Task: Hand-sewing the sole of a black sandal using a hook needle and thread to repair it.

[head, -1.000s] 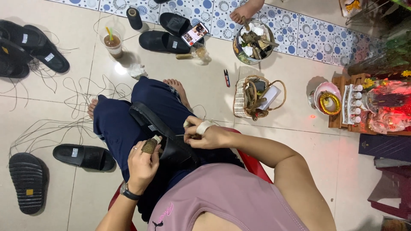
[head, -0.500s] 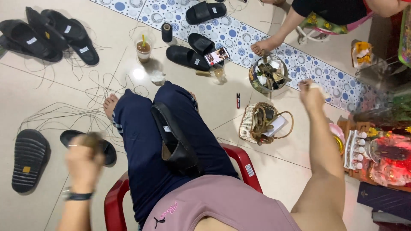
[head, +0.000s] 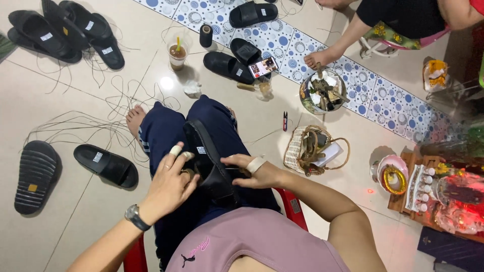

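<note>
A black slide sandal (head: 209, 161) lies along my lap, over dark blue trousers. My left hand (head: 171, 184), with taped fingertips and a wristwatch, rests against the sandal's left side and grips it. My right hand (head: 254, 171), one finger taped, presses on the sandal's right edge near the strap. Whether a needle or thread is pinched in either hand is too small to tell. I sit on a red plastic chair (head: 292, 206).
Black sandals (head: 106, 163) and a sole (head: 35, 174) lie on the floor at left, among loose threads (head: 75, 126). Ahead stand a drink cup (head: 177, 53), a phone (head: 263, 67), a metal bowl (head: 322, 93) and a wicker basket (head: 310, 151). Another person (head: 403, 20) sits at top right.
Both arms were flung wide apart half a second ago; now both hands are back together on the sandal in my lap. The camera view has shifted slightly.
</note>
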